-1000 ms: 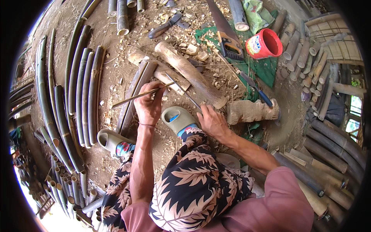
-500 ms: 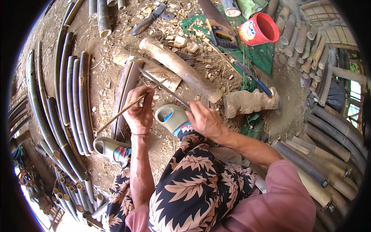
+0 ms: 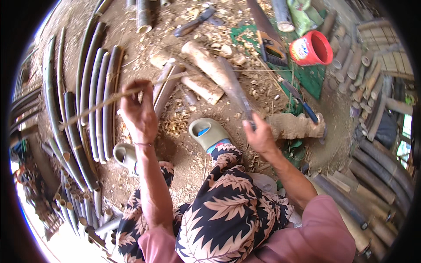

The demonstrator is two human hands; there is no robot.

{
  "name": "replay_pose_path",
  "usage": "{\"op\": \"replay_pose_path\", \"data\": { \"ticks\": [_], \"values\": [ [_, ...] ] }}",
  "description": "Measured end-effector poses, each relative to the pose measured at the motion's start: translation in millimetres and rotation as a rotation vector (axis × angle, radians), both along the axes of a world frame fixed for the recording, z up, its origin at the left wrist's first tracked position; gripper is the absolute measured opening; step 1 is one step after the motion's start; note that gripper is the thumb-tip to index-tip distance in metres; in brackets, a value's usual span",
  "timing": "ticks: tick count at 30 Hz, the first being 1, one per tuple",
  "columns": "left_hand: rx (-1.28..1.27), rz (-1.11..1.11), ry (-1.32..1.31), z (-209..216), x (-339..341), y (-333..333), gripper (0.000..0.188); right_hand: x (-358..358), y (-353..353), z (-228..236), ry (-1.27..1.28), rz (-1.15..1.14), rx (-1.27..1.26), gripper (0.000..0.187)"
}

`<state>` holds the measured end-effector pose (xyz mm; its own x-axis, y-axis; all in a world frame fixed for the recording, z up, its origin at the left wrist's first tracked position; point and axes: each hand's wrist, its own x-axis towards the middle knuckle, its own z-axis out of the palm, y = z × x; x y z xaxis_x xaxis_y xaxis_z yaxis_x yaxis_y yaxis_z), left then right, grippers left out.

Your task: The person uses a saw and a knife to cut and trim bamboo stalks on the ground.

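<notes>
My left hand (image 3: 140, 115) is closed round a thin bamboo strip (image 3: 98, 105), which slants from lower left to upper right over the ground. The handle of a long-bladed knife (image 3: 235, 90) is in my right hand (image 3: 262, 138); its blade, smeared by motion, points up and away. Below the blade lies a thick wooden log (image 3: 204, 61), and beside it a flat split piece of wood (image 3: 204, 89). A split bamboo length (image 3: 165, 87) rests just right of my left hand. The blade and the strip are apart.
Bamboo poles (image 3: 98, 105) lie along the left, with more bamboo (image 3: 372, 177) stacked at right. A handsaw (image 3: 269, 41), a red bucket (image 3: 309, 49) and a blue-handled knife (image 3: 302, 98) stuck by a carved wood block (image 3: 289, 126) are beyond my right hand. Wood chips litter the ground.
My left hand has moved left and up with the strip, raising it. My right hand has swung right with the knife, so blade and strip, earlier crossing close together, are now apart.
</notes>
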<state>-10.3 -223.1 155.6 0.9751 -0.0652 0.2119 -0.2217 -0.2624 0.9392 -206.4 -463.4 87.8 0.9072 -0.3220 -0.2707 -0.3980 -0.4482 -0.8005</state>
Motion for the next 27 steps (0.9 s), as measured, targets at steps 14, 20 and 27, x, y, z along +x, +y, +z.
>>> {"op": "replay_pose_path", "data": {
  "ticks": [14, 20, 27],
  "values": [
    [0.511, -0.257, -0.192, 17.0, 77.0, -15.3, 0.012, 29.6, -30.7, 44.0, -0.089, 0.026, 0.000, 0.019],
    [0.428, -0.325, -0.181, 4.2, 87.7, -29.3, 0.005, 41.9, -29.8, 69.5, -0.272, 0.139, -0.026, 0.052],
    [0.560, -0.387, -0.253, 6.7, 83.0, -29.8, 0.006, 102.4, -28.8, 174.0, -0.893, 0.181, -0.200, 0.063]
  ]
}}
